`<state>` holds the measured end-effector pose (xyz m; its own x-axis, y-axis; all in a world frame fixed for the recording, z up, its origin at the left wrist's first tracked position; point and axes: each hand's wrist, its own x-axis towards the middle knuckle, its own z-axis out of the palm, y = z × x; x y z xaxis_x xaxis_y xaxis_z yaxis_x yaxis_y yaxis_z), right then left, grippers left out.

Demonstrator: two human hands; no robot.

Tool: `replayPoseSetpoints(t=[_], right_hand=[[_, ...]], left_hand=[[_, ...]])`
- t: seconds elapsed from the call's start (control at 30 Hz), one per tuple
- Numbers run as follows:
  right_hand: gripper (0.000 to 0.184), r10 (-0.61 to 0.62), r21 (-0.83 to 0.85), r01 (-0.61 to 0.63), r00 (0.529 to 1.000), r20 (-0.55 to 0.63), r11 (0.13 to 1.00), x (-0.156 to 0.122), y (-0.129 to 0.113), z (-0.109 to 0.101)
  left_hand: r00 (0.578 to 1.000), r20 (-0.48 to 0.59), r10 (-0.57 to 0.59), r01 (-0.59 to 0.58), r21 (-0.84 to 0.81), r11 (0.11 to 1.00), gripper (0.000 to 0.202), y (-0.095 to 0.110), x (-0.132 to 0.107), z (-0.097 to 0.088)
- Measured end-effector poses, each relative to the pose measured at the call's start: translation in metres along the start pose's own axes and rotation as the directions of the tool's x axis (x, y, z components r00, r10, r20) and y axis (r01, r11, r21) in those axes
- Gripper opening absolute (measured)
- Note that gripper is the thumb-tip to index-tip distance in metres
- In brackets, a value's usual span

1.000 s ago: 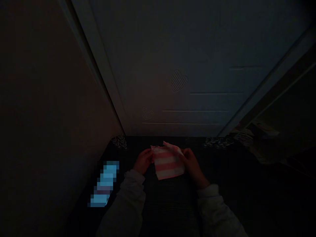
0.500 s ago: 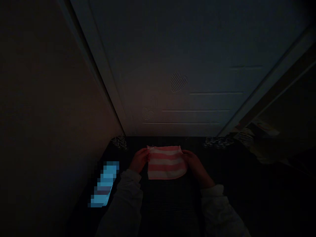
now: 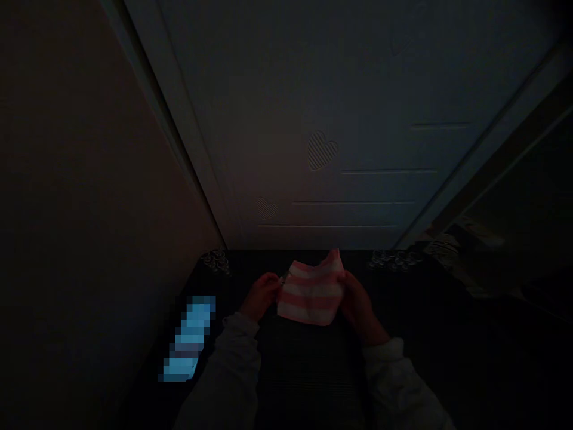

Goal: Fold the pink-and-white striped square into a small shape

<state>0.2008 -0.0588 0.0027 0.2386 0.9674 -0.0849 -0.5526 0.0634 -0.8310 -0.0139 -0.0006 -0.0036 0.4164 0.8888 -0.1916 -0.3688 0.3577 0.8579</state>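
A small pink-and-white striped cloth (image 3: 311, 295) is held up between my two hands in dim light. My right hand (image 3: 358, 301) grips its right edge, with the upper right corner peaking above the fingers. At the cloth's upper left edge, my left hand (image 3: 262, 294) is closed in a pinch on a small shiny piece (image 3: 282, 279), perhaps a metal clip. Whether that piece is fastened to the cloth I cannot tell. The fingertips of my right hand are partly hidden by the cloth.
Beneath my hands is a dark tabletop (image 3: 308, 370). A cluster of metal rings (image 3: 215, 261) lies at its back left, another group of rings (image 3: 394, 259) at its back right. A lit phone (image 3: 188, 340), pixelated, lies left. Behind rises a pale panel (image 3: 277, 119) with embossed hearts.
The cloth was spread flat and level; now its upper right corner is raised and its left edge slants. My left hand has shifted slightly right and down, and the shiny piece shows more clearly.
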Motion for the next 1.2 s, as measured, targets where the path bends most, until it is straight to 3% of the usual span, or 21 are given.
replayPoseSetpoints(t=[0.17,0.3,0.5,0.63,0.7,0.83,0.93,1.13,1.2], right_hand=[[0.034,-0.016,-0.353,0.096,0.975,0.223,0.931,-0.006,0.02,0.018],[0.034,-0.058,-0.605,0.165,0.98,0.192,0.779,-0.01,0.029,0.023],[0.014,-0.21,-0.711,0.396,0.917,0.34,0.581,-0.013,0.025,0.024],[0.014,-0.255,-0.759,0.443,0.896,0.364,0.476,-0.017,0.019,0.028],[0.017,-0.187,-0.779,0.413,0.91,0.37,0.471,-0.019,0.017,0.029],[0.027,-0.019,-0.759,0.357,0.91,0.415,0.545,-0.022,0.015,0.03],[0.03,-0.002,-0.746,0.354,0.904,0.428,0.564,-0.022,0.017,0.029],[0.024,0.025,-0.759,0.414,0.87,0.492,0.502,-0.02,0.022,0.027],[0.02,-0.007,-0.766,0.397,0.89,0.456,0.506,-0.02,0.022,0.029]], left_hand=[[0.993,0.108,-0.044,0.038,0.053,0.998,0.022,-0.011,-0.003,0.008],[0.994,0.109,-0.032,0.023,0.091,0.996,0.022,-0.012,-0.004,0.01],[0.992,0.128,-0.009,-0.018,0.208,0.978,0.025,-0.012,-0.003,0.008],[0.992,0.123,0.0,-0.025,0.2,0.979,0.024,-0.014,-0.002,0.008],[0.995,0.097,0.017,-0.033,0.163,0.986,0.023,-0.014,-0.001,0.008],[0.998,0.049,0.034,-0.038,0.072,0.997,0.022,-0.015,0.0,0.009],[0.999,0.03,0.026,-0.027,0.045,0.999,0.021,-0.014,0.0,0.01],[0.996,-0.076,0.049,-0.045,0.058,0.997,0.022,-0.008,-0.002,0.014],[0.997,-0.07,0.045,-0.042,0.053,0.998,0.021,-0.007,-0.002,0.015]])
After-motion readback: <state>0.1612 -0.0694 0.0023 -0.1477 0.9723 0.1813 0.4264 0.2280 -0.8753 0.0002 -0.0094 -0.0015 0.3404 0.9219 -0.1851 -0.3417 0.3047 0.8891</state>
